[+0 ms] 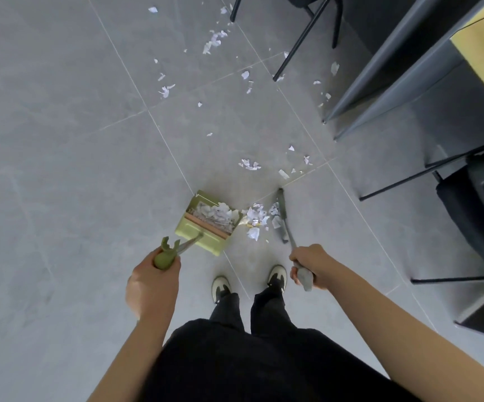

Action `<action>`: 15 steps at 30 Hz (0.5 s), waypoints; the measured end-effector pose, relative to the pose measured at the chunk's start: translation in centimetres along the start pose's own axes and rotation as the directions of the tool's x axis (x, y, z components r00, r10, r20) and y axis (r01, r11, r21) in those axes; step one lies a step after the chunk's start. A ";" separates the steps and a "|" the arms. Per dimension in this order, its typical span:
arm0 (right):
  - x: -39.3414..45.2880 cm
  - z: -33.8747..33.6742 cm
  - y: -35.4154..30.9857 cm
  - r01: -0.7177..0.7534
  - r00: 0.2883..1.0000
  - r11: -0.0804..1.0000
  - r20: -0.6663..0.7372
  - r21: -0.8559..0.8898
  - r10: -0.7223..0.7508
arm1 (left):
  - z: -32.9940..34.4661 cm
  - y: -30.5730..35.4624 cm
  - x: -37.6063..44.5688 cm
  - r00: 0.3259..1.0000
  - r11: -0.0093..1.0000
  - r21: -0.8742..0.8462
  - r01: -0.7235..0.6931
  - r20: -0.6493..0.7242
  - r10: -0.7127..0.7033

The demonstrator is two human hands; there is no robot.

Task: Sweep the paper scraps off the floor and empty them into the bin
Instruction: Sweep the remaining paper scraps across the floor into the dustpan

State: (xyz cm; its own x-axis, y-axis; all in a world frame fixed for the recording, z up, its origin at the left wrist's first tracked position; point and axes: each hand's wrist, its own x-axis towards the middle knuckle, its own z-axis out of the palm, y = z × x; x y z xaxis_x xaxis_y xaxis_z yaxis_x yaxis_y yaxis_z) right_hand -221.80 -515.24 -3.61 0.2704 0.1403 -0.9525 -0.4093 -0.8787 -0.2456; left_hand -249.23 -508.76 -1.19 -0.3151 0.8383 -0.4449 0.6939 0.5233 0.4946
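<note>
A green dustpan [203, 236] stands on the grey tiled floor just ahead of my feet, with white paper scraps inside it. My left hand [152, 281] grips the dustpan's green handle top [165, 256]. My right hand [307, 266] grips the grey handle of a broom [282, 216], whose head rests on the floor right of the pan. A small heap of scraps [256, 219] lies between the broom head and the pan's mouth. More paper scraps [249, 164] are strewn farther ahead, with another scattered cluster of scraps [213, 42] reaching towards the chairs.
Black chair legs [304, 39] stand at the top centre with scraps around them. A dark table frame [403, 74] with a yellow top is at the upper right, and a black chair [473, 210] at the right. My shoes [277, 275] stand right behind the pan. No bin is in view.
</note>
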 end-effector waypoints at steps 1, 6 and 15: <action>-0.4 0.3 -0.1 -0.001 1.000 0.998 0.026 0.068 -0.001 | -0.2 -0.4 0.1 1.000 1.000 0.008 0.002 -0.002 -0.002; -1.0 -0.8 0.3 -0.115 0.989 0.930 0.124 0.349 0.076 | -1.5 -2.8 -0.4 1.000 0.998 0.059 0.007 0.014 -0.007; -1.6 -1.7 2.1 0.001 0.998 1.000 -0.065 0.019 0.000 | -3.4 -5.4 -0.7 0.997 0.986 0.165 -0.040 0.074 0.028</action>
State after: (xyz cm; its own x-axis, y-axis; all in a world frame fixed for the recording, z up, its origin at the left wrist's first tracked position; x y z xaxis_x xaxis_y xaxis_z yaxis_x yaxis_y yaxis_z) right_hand -221.66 -518.06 -2.25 0.3260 0.1102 -0.9389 -0.4260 -0.8695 -0.2500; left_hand -254.95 -511.67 -0.95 -0.2466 0.8390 -0.4850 0.8031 0.4571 0.3822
